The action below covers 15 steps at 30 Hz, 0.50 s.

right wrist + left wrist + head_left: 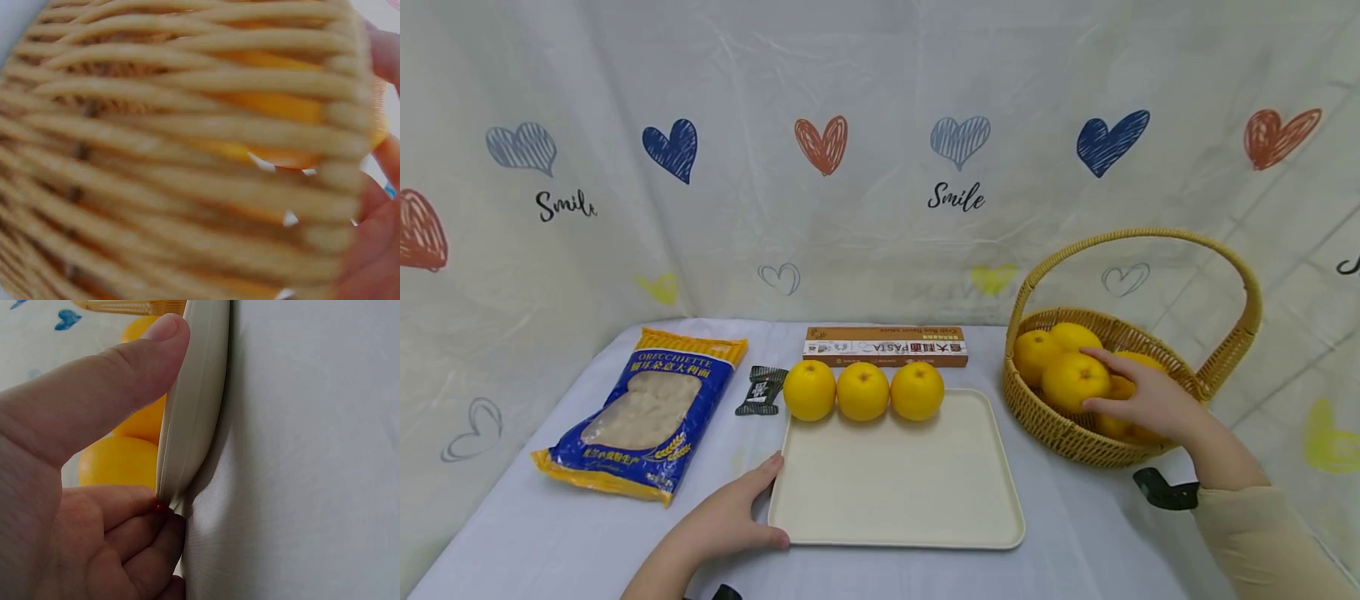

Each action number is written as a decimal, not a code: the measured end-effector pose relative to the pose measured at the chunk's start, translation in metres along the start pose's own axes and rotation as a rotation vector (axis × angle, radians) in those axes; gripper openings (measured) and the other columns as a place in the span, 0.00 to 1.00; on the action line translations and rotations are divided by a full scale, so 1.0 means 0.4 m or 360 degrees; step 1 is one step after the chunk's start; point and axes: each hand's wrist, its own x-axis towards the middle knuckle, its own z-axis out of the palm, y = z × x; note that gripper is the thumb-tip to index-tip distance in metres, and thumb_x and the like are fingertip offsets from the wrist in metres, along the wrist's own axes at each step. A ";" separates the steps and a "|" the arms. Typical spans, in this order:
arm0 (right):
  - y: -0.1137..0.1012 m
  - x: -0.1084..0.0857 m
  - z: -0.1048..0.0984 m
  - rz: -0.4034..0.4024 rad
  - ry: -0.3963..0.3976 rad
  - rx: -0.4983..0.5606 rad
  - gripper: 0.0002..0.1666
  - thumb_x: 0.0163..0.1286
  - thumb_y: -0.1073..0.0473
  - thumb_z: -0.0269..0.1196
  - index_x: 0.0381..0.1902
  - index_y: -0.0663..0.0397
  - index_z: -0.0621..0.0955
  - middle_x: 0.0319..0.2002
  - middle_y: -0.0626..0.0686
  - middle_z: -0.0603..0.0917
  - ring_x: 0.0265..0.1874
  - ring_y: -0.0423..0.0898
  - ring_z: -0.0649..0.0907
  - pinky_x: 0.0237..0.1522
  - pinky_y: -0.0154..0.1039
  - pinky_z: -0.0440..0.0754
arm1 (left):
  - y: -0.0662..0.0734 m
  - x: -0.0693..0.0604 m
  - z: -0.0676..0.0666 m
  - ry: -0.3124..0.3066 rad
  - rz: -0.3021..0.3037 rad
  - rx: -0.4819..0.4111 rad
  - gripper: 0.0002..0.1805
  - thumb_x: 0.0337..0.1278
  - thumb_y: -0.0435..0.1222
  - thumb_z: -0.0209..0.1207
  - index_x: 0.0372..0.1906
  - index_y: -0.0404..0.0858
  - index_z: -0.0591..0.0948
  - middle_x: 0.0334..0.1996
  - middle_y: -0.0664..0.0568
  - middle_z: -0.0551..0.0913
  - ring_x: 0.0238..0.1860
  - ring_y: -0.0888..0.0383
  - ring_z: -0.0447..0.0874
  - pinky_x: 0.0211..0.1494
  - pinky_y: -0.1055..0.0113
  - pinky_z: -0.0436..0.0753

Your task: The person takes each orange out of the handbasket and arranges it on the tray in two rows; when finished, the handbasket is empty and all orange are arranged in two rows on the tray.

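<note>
Nearest, a person's left hand (pixel 728 515), thumb and fingers parted, grips a cream rectangular tray's (pixel 898 487) near-left corner. Farther off, the right hand (pixel 1153 402) curls round a round yellow orange (pixel 1073 383) in a woven tan basket (pixel 1037 423). Three more oranges (pixel 862 393) line the tray's far edge; behind lies a brown-and-white box (pixel 885 345).

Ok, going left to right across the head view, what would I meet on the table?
Pasta bag → small black packet → left orange → middle orange → right orange → wicker basket.
</note>
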 end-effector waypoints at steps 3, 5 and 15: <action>-0.021 -0.001 -0.005 -0.0041 0.0093 0.0131 0.45 0.57 0.47 0.64 0.69 0.50 0.58 0.62 0.68 0.64 0.55 0.65 0.69 0.53 0.44 0.75 | 0.002 0.001 -0.003 0.0011 -0.0012 0.0010 0.60 0.23 0.57 0.70 0.68 0.38 0.58 0.68 0.46 0.59 0.68 0.43 0.57 0.68 0.45 0.58; -0.040 0.002 0.002 -0.0092 0.0169 0.0245 0.43 0.58 0.52 0.64 0.68 0.52 0.58 0.61 0.65 0.65 0.54 0.51 0.73 0.47 0.27 0.77 | 0.004 0.002 -0.004 0.0007 -0.0025 0.0012 0.60 0.23 0.57 0.70 0.68 0.39 0.58 0.69 0.47 0.58 0.68 0.43 0.56 0.68 0.45 0.58; -0.183 0.016 0.084 -0.0029 0.0305 0.0638 0.42 0.63 0.55 0.59 0.69 0.57 0.52 0.60 0.62 0.64 0.49 0.40 0.72 0.39 0.15 0.71 | 0.005 -0.002 0.000 0.0009 -0.0022 0.0010 0.60 0.23 0.56 0.71 0.68 0.39 0.58 0.69 0.46 0.58 0.68 0.43 0.57 0.68 0.46 0.59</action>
